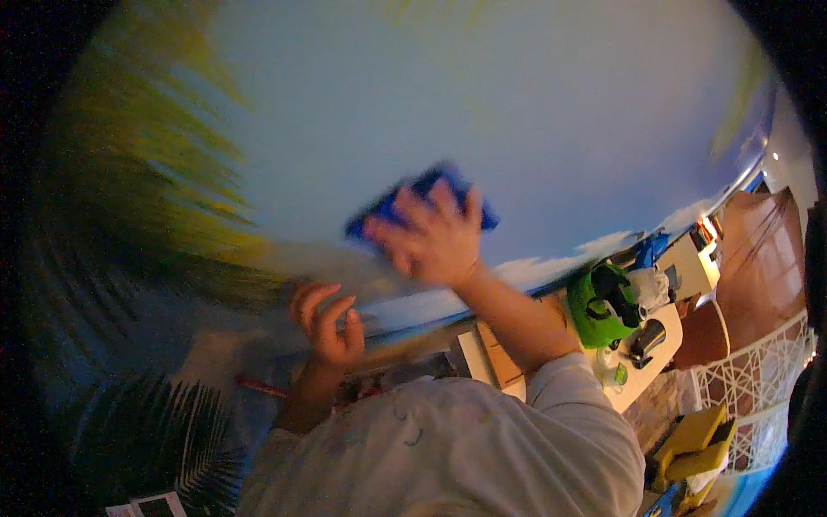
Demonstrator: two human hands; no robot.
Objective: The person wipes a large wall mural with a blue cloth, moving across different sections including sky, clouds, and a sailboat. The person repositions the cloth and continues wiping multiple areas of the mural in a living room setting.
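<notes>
My right hand (431, 233) presses a dark blue cloth (369, 222) against a large painted wall mural (551, 129). Its fingers are spread over the cloth, and both are blurred by motion. Around them the mural is pale blue, with yellow-green palm fronds painted at the left and a white and blue band lower down. My left hand (329, 326) is raised lower and further left, close to the mural. Its fingers are loosely bent and apart, with nothing in them. I cannot tell whether it touches the wall.
At the right, a light table (652, 366) bears a green bag (596, 320) with dark contents, a dark cup (646, 343) and a white plastic bag (652, 289). Beyond it stand a white lattice chair (749, 370) and a yellow object (693, 444). A brown box (499, 353) stands below my right forearm.
</notes>
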